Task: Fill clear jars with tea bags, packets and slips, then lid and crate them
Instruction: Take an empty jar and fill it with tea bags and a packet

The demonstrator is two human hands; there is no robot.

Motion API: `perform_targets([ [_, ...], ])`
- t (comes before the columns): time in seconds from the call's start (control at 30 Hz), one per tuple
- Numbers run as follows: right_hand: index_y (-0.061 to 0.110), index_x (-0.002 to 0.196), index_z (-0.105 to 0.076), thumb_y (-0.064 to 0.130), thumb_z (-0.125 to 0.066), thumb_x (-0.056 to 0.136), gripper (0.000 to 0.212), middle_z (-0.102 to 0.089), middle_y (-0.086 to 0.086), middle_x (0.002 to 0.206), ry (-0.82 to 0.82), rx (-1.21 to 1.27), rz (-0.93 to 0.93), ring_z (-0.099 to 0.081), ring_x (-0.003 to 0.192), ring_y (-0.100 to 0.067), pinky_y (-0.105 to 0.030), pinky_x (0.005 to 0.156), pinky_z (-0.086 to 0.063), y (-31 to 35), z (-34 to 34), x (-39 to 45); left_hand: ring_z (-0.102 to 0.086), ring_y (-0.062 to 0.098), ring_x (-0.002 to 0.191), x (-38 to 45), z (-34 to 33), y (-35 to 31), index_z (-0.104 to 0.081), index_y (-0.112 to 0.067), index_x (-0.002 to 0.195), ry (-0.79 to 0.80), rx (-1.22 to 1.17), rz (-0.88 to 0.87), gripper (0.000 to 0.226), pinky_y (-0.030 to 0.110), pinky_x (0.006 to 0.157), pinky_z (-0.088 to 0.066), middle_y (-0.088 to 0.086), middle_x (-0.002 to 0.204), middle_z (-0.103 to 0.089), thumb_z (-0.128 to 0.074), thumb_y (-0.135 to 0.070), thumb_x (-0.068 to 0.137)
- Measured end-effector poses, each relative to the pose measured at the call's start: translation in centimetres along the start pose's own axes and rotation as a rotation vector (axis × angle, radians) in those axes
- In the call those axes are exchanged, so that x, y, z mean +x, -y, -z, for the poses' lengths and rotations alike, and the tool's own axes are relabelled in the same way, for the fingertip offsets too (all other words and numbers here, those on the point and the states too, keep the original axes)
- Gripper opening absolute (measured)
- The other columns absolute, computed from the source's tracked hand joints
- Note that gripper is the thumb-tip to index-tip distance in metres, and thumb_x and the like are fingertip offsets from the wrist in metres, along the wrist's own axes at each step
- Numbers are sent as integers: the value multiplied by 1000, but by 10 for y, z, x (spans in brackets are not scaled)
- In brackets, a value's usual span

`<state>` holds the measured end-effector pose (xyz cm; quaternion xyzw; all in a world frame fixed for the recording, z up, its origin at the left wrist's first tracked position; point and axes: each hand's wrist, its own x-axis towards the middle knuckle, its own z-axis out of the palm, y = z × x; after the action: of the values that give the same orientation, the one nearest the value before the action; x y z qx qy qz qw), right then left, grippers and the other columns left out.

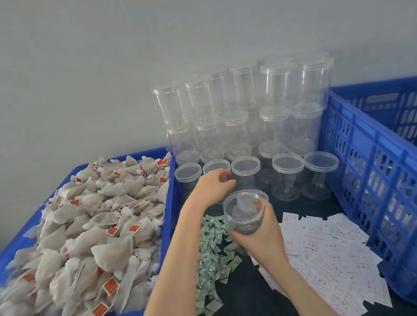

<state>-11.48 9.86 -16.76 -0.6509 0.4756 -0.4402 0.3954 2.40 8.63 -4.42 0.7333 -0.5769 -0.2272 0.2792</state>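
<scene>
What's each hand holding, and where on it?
Right hand grips an open clear plastic jar around its side wall. Left hand reaches among lidded jars; whether it holds anything cannot be told.

A dark desk (251, 308) carries a blue crate of tea bags (75, 244) at left, another blue crate (391, 186) at right, stacked clear jars (245, 126) at the far side, green packets (213, 260) and white slips (329, 258) near.

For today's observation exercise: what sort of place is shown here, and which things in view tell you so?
Probably a small hand-packing workstation. A blue crate is heaped with tea bags, lidded clear jars are stacked against the wall, and loose packets and printed slips lie on the dark table.
</scene>
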Motion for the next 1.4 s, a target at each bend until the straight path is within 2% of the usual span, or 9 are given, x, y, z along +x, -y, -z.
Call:
perform_targets([
  [0.13,32,135,-40,44,-90,55,96,-48,17,127,62,3,116,-48,117,-4,-22,94,-41,24,-8,-5,-54,23,117,-20,34,12,-50,-19,134,-192,235,34,42,38,99,-43,6,130,-58,-53,-29,94],
  [0.3,29,137,-39,47,-90,55,99,-50,13,131,137,18,177,-48,120,-6,-22,97,-39,43,-15,-25,-59,23,104,-60,66,44,-55,-17,124,-208,619,252,34,35,81,-49,6,118,-61,-58,-26,92],
  [0.4,31,136,-38,44,-92,56,97,-51,14,131,178,24,184,-49,121,-5,-18,98,-40,49,-17,-38,-60,22,103,-87,73,62,-57,-20,121,-201,661,318,34,33,79,-49,2,118,-61,-62,-27,88],
  [0.53,58,118,-33,48,-91,50,90,-49,31,120,204,94,169,-49,109,12,2,82,-36,55,-17,-56,-59,16,108,-125,74,86,-55,-28,127,-353,561,238,41,34,86,-51,-4,126,-60,-62,-33,87],
  [0.67,63,117,-35,55,-84,44,87,-55,30,117,225,127,169,-52,112,11,-11,87,-45,59,-18,-70,-56,13,108,-158,64,111,-57,-31,122,-459,616,159,37,33,89,-46,-11,118,-62,-60,-42,87],
  [0.93,47,129,-38,46,-88,49,94,-52,26,124,277,80,204,-51,118,4,-28,98,-51,60,-26,-81,-58,7,95,-172,40,127,-73,-14,102,-746,267,-85,23,12,83,-38,-4,101,-70,-64,0,86],
  [1.13,49,129,-38,49,-86,48,94,-52,28,125,292,75,189,-51,118,5,-29,100,-49,59,-33,-85,-58,6,90,-171,38,111,-70,-12,102,-914,104,-165,23,4,82,-39,-11,95,-64,-57,2,89],
  [1.3,46,135,-36,54,-87,50,99,-51,25,132,312,29,177,-51,120,3,-32,100,-51,57,-46,-88,-53,-5,76,-160,38,77,-60,-34,96,-824,-236,-145,26,12,69,-41,-20,83,-58,-44,-13,99],
  [1.4,54,130,-36,53,-88,51,95,-52,28,126,291,12,233,-52,118,4,-21,92,-52,58,-49,-86,-48,-3,70,-154,33,56,-54,-33,98,-621,-526,-214,21,11,63,-42,-18,77,-51,-43,-17,91],
])
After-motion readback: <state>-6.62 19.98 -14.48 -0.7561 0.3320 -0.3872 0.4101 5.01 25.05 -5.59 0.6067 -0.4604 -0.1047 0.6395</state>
